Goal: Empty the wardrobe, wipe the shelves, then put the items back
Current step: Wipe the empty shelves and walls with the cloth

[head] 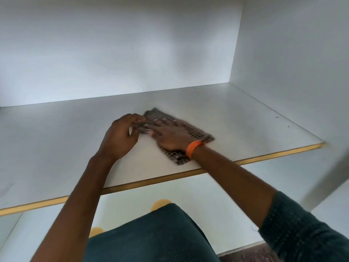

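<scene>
A dark striped cloth (198, 132) lies flat on the white wardrobe shelf (56, 144), near its middle. My right hand (170, 136), with an orange band on the wrist, presses flat on the cloth with straight fingers; it is blurred. My left hand (120, 137) pinches the cloth's left edge between thumb and curled fingers. The shelf has a light wooden front edge (170, 177) and holds nothing but the cloth.
The white back wall (113, 50) and right side wall (292, 63) close in the compartment. A lower white shelf (207, 205) shows below the front edge. Small dark specks (277, 117) lie on the shelf's right side.
</scene>
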The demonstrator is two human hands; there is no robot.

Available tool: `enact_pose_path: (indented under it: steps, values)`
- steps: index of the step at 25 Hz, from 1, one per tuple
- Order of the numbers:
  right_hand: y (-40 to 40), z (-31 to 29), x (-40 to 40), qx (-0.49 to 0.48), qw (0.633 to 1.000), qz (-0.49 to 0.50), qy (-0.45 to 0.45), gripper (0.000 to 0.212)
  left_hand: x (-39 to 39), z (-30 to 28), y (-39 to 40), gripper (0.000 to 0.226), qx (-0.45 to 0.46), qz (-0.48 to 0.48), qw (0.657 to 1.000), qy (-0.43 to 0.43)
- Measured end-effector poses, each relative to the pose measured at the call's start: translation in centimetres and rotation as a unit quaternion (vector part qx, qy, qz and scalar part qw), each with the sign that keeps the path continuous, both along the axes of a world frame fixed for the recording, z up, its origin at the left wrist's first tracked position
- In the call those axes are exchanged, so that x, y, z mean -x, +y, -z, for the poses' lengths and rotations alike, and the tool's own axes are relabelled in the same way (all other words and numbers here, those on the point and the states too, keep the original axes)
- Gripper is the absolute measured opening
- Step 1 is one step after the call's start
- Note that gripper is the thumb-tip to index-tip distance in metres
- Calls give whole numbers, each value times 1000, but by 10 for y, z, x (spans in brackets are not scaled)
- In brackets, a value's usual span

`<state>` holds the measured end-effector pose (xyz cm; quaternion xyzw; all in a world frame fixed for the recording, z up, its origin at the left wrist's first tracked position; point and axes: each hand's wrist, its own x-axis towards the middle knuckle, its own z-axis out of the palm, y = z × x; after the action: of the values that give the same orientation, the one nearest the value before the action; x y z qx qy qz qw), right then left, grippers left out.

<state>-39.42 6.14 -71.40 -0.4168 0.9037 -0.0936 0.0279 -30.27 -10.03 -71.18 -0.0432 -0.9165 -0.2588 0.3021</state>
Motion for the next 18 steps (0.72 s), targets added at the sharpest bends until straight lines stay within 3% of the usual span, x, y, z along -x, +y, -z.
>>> enact_pose_path:
  steps: [2,4,6,8,11,13,18]
  values:
    - [68,0,45,7,991,133,4,48,3,3,12,31,0,13,1000,-4]
    - [148,-1,82,10,955,297,-5,49,11,7,28,32,9,39,999,-19]
    - [193,-3,93,-1,920,391,-11,52,17,9,43,31,12,68,997,-25]
    - [178,-3,77,-13,925,379,-4,53,25,5,61,30,3,95,995,-21]
    - [123,8,24,-13,978,207,11,50,40,-2,92,29,-4,114,993,-19]
    - [127,11,14,-3,987,159,12,49,48,-2,105,30,4,119,993,-25]
    - [213,3,44,11,925,380,-3,51,54,13,108,31,17,125,991,-38]
